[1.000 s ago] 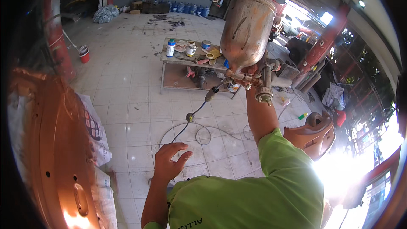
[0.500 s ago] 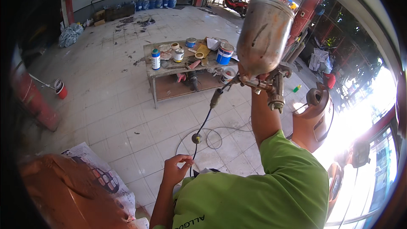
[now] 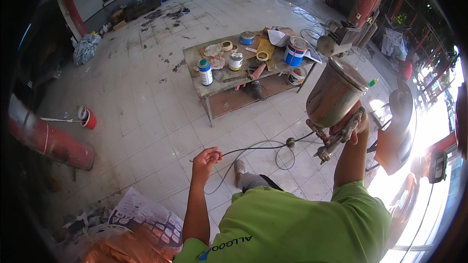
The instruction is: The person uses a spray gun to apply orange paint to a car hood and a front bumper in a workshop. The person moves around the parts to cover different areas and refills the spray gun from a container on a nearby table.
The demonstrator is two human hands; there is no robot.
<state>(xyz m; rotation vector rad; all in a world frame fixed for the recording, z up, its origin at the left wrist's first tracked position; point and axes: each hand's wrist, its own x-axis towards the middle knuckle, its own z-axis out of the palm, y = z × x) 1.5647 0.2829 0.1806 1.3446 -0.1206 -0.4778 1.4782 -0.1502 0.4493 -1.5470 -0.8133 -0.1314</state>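
Note:
My right hand [image 3: 355,121] is wrapped round the handle of a spray gun [image 3: 336,90], held out in front on the right. The gun carries a large, worn metal cup on top and tilts to one side. From the gun a dark air hose [image 3: 258,148] runs leftward, with a small round fitting [image 3: 290,142] partway along it. My left hand [image 3: 206,159], in front of my body at the left, pinches this hose between thumb and fingers. Part of the gun's handle is hidden behind my right fingers.
Ahead stands a low work table [image 3: 214,90] bearing a paint can [image 3: 295,51], a bottle [image 3: 205,72], tape rolls and paper. Loose hose loops [image 3: 285,158] lie on the tiles near my foot. Orange-brown painted panels [image 3: 396,139] stand at right; a red post [image 3: 53,141] rises at left.
The spray gun has come down and to the right, tilting over. The hose, slanting steeply before, now stretches nearly level toward my left hand. My view has also shifted.

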